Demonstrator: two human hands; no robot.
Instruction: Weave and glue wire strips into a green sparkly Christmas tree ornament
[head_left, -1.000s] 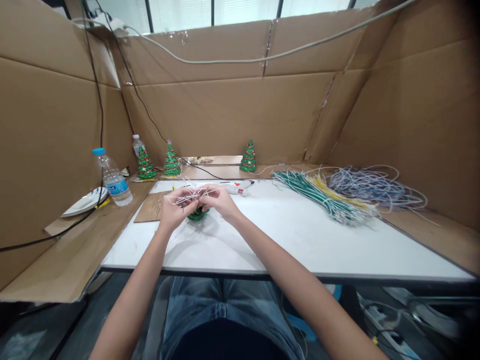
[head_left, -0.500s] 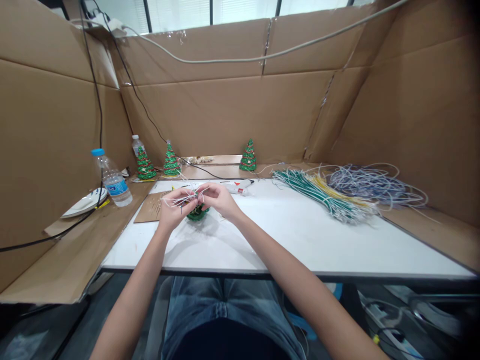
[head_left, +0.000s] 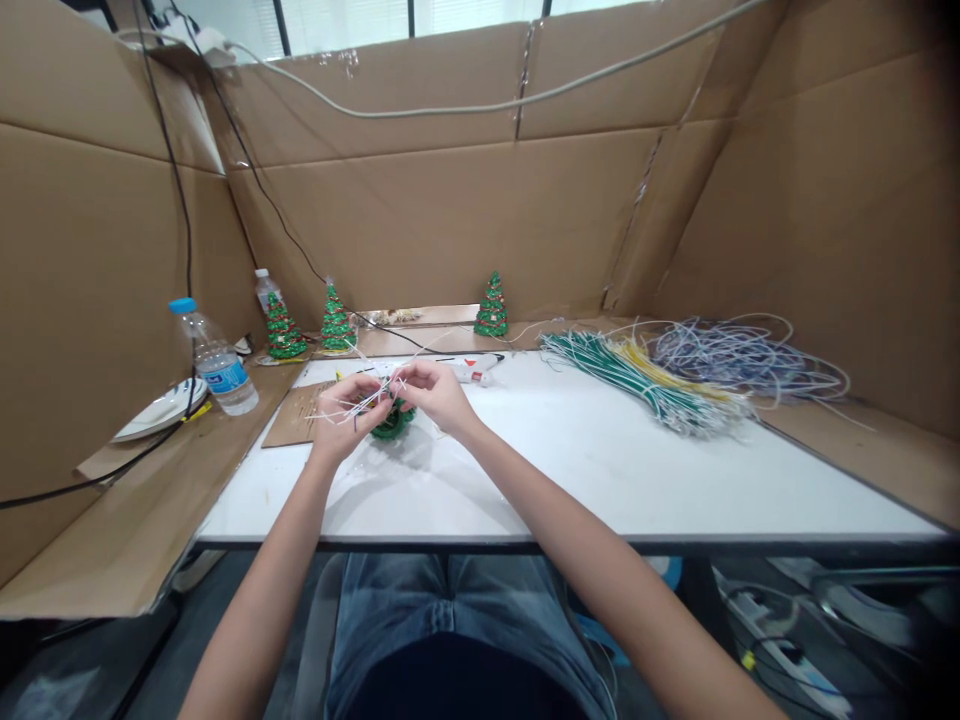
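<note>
Thin white wires fan out between my hands above the table. My left hand is closed around them, the loose ends sticking out past its fingers. Thumb and fingers of my right hand pinch at the same bunch, close to the left fingertips. Just below and behind the hands is a round dark green piece, partly hidden by the fingers; I cannot tell whether the wires are joined to it. A white glue gun lies beyond my right hand, partly covered.
Small decorated Christmas trees stand along the back edge. Bundled green wires, yellow wires and a tangled pale wire heap lie at right. At left are a water bottle, a plate and a cardboard piece.
The view has shifted slightly. Both hands stay together at the wires, whose fanned ends have spread differently over my left hand. Nothing has been let go.
</note>
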